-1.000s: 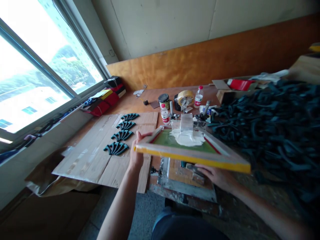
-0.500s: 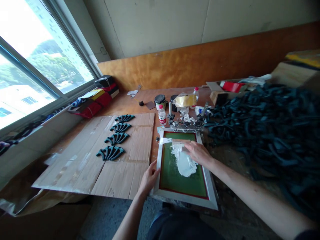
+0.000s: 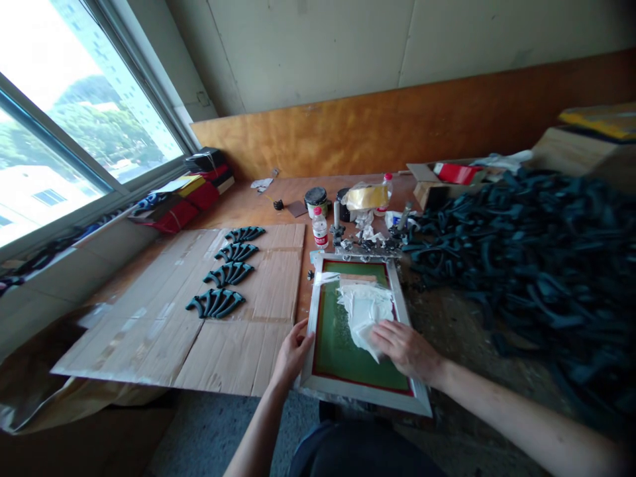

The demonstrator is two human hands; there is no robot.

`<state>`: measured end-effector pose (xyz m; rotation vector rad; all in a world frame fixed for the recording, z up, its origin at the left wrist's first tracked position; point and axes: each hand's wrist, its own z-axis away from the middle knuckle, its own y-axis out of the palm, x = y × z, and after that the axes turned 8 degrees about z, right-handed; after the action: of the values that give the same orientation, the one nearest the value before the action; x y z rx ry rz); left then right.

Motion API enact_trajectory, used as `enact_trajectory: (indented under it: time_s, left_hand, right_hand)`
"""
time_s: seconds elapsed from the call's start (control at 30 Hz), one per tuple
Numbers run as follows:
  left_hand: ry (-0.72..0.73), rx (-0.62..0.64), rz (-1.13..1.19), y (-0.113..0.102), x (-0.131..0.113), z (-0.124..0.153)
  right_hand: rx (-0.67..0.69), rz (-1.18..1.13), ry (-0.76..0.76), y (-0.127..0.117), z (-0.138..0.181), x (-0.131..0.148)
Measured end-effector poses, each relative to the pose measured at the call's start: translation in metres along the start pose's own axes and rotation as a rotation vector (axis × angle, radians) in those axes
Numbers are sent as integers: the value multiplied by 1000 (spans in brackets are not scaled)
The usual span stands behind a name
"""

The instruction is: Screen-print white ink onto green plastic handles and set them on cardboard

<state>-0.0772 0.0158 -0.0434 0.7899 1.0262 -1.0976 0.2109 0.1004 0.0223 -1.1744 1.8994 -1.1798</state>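
Note:
A screen printing frame (image 3: 420,397) with a pale border and green mesh lies in front of me. My left hand (image 3: 293,351) grips its left edge, thumb on top. On the mesh spreads a crumpled white cloth-like sheet (image 3: 365,311); whether some of it is paste I cannot tell. My right hand (image 3: 405,348) is closed over its lower right part, fingertips pressed against the mesh. A wooden strip (image 3: 358,279) lies just beyond the white material. Metal hinge clamps (image 3: 370,248) are at the frame's far end.
Cardboard (image 3: 149,318) on the left carries several fanned groups of dark green curved parts (image 3: 216,303). A big heap of similar parts (image 3: 497,245) fills the right side. Behind the frame stand a bottle with a red cap (image 3: 320,230) and a tub (image 3: 316,202).
My right hand has moved towards me, from near the wooden strip to the lower part of the white material. The material's lower edge is now drawn to a point. My left hand stays on the frame.

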Motion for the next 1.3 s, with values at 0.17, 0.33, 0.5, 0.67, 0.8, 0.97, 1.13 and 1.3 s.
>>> enact_trajectory:
  time_s: [0.17,0.33,0.5,0.67,0.8,0.97,1.13,1.3]
  left_hand:
    - [-17,4,56,2,-14,6]
    - [-37,55,114,0,-62,21]
    - [130,-23,203,16,-139,21]
    - [450,-17,354,46,-218,-11]
    - [489,-54,379,61,-226,-17]
    - [-256,219,264,95,-117,31]
    - [-422,104,254,97,-32,48]
    - [48,-30,-999,-4,-24,1]
  right_hand:
    - [166,-114,96,-14,-20,-14]
    - [120,7,449,-33,-86,-68]
    - [-119,48,726,-50,-56,-124]
    - [118,-70,744,-2,10,-97]
    - [299,30,618,36,17,-40]
    - [195,0,798,26,-9,19]
    - [7,-137,427,12,-10,37]
    - [98,328,1042,9,84,-94]
